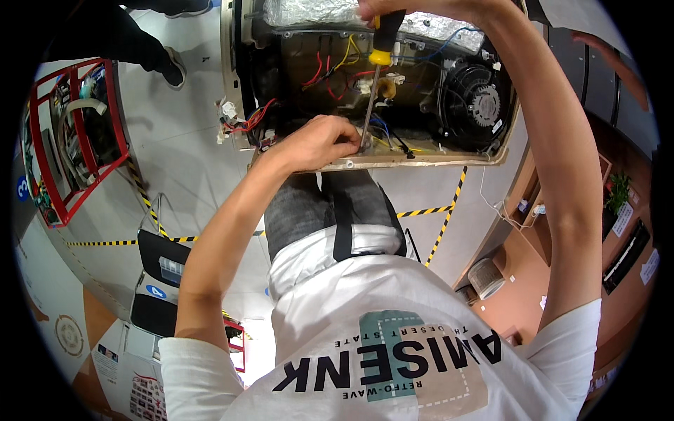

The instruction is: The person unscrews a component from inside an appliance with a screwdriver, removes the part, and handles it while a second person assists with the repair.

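My right hand [368, 10], partly cut off by the top edge, grips a black and yellow screwdriver [385, 38]. Its long shaft points down to the lower rim of an open panel housing [337, 164]. At that rim, beside the shaft's tip, my left hand [324, 140] has its fingers curled; what they hold, if anything, is hidden. Inside the housing are coloured wires [344, 59], silver foil [309, 10] and a black round part with a grey toothed centre [483, 105]. Loose red wires and white connectors [235, 119] hang at its left side.
A red rack of parts [70, 137] stands left, with a black chair [160, 252] below it. Another person's dark-trousered leg [151, 59] is at upper left. A wooden shelf unit [537, 238] with a plant [616, 193] is on the right. Striped tape [421, 210] marks the floor.
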A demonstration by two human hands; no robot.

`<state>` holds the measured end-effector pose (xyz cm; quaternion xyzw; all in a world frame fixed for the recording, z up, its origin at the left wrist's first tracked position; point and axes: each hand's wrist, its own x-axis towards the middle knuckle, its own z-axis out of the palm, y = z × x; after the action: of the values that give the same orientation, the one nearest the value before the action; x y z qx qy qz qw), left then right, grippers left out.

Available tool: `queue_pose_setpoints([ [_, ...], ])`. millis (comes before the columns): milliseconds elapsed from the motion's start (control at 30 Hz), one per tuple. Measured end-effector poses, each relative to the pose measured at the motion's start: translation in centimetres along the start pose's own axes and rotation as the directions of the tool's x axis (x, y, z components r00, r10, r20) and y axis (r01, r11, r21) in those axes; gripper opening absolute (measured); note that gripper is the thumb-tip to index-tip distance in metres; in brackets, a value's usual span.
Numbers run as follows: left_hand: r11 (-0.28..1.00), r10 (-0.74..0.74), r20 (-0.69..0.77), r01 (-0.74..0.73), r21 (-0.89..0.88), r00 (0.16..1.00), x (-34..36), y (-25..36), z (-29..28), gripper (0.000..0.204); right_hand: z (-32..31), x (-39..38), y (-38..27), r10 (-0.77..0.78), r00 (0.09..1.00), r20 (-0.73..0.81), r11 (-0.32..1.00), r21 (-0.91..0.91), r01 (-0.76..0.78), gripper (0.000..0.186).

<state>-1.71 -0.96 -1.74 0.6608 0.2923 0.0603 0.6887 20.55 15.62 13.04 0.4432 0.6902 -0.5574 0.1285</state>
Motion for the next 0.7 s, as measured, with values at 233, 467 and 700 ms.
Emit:
queue_pose_setpoints([
  [233,0.999,-0.050,0.011,0.050,-0.017,0.999,0.3,0.1,0.1,0.019,0.5,1.8,2.1,0.156,0.983,-0.102,0.834,-0.520,-0.186,0.048],
  [467,0.916,-0.170,-0.029,0.148,-0.373,0.985,0.5,0.1,-0.1,0.027,-0.3,2.4,2.7,0.024,0.996,0.083,0.993,0.115,-0.033,0.033],
  [700,0.924,-0.178,-0.013,0.163,-0.346,0.984,2.6,-0.1,0.4,0.028,-0.1,0.6,-0.8,0.169,0.984,-0.053,0.966,-0.191,-0.176,0.046],
])
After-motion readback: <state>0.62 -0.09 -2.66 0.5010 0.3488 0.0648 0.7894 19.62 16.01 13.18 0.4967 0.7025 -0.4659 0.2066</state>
